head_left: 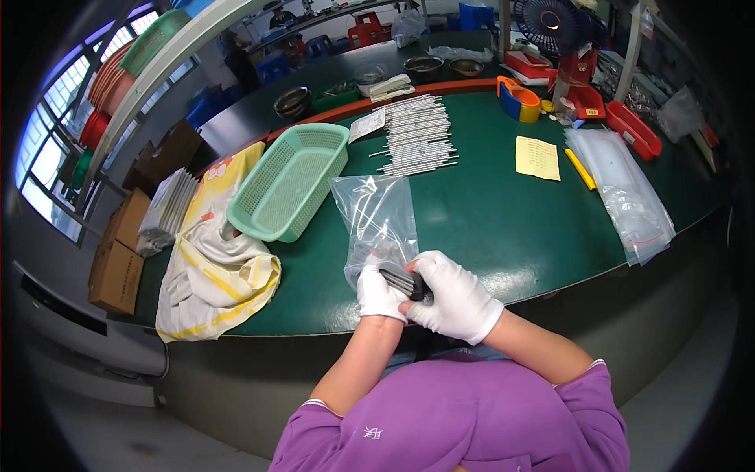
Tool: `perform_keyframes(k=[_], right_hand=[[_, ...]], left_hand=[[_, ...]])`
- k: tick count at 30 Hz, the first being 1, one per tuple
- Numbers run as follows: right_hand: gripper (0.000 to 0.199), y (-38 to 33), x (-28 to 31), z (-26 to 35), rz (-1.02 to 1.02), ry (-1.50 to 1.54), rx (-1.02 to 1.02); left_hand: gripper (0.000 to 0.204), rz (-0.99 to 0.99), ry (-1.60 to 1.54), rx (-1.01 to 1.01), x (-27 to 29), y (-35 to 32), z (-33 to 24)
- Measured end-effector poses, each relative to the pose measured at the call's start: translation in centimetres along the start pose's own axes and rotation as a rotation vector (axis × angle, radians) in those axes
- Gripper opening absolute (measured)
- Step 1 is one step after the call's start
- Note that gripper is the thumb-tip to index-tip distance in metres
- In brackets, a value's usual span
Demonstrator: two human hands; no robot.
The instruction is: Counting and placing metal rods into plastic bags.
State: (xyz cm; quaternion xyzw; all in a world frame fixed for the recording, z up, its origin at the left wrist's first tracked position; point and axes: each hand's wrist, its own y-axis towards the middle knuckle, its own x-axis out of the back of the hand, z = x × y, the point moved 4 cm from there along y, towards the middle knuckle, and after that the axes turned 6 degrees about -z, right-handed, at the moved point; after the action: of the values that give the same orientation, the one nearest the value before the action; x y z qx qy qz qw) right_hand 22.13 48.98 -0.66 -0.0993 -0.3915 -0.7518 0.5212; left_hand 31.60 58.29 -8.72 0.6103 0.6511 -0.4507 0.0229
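White fingerless gloves cover both my hands near the table's front edge. My left hand point(379, 293) is closed at the mouth of a clear plastic bag point(376, 211), which stretches away from me over the green table top. A bundle of thin metal rods point(399, 282) lies between my hands, partly inside or against the bag's opening; I cannot tell how far in. My right hand point(456, 299) grips the bundle's near end, where something dark shows. Farther off, a row of similar silver rods point(417, 134) lies side by side, with a small paper label point(367, 124) beside it.
Left of the bag stands a green plastic basket point(287, 181); a yellow-white cloth point(216, 271) hangs over the edge. On the right lie a yellow note point(537, 158), a yellow cutter point(580, 169) and a stack of clear bags point(625, 197). Behind them are red bins point(633, 130), a tape dispenser point(519, 101) and a fan point(550, 25).
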Motion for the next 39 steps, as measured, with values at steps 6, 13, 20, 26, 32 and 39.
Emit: perform_keyframes(k=[6, 13, 20, 26, 32, 39], right_hand=[[0.016, 2.1, -1.0, -1.6, 0.018, -0.015, -0.135], [0.023, 3.0, -1.9, -2.0, -0.033, -0.338, -0.037], [0.027, 2.2, -1.7, -3.3, 0.044, -0.080, -0.231], [0.012, 2.9, -1.7, -3.9, -0.030, -0.272, -0.162], [0.013, 3.3, -1.7, -4.5, 0.043, -0.339, -0.198], [0.022, 2.8, -1.4, -3.5, 0.097, -0.267, -0.206]], left_hand=[[0.026, 0.147, -0.106, -0.023, -0.5, -1.1, -0.1], [0.033, 0.196, -0.330, -0.009, 0.3, -0.1, 0.3], [0.035, 0.153, -0.213, -0.024, 0.0, -1.0, -0.6], [0.033, 0.254, -0.226, -0.047, 1.2, -0.1, -1.2], [0.022, 0.527, 0.011, 0.153, 1.8, -4.5, -2.6], [0.053, 0.238, 1.413, -1.307, 1.7, -7.7, -7.0]])
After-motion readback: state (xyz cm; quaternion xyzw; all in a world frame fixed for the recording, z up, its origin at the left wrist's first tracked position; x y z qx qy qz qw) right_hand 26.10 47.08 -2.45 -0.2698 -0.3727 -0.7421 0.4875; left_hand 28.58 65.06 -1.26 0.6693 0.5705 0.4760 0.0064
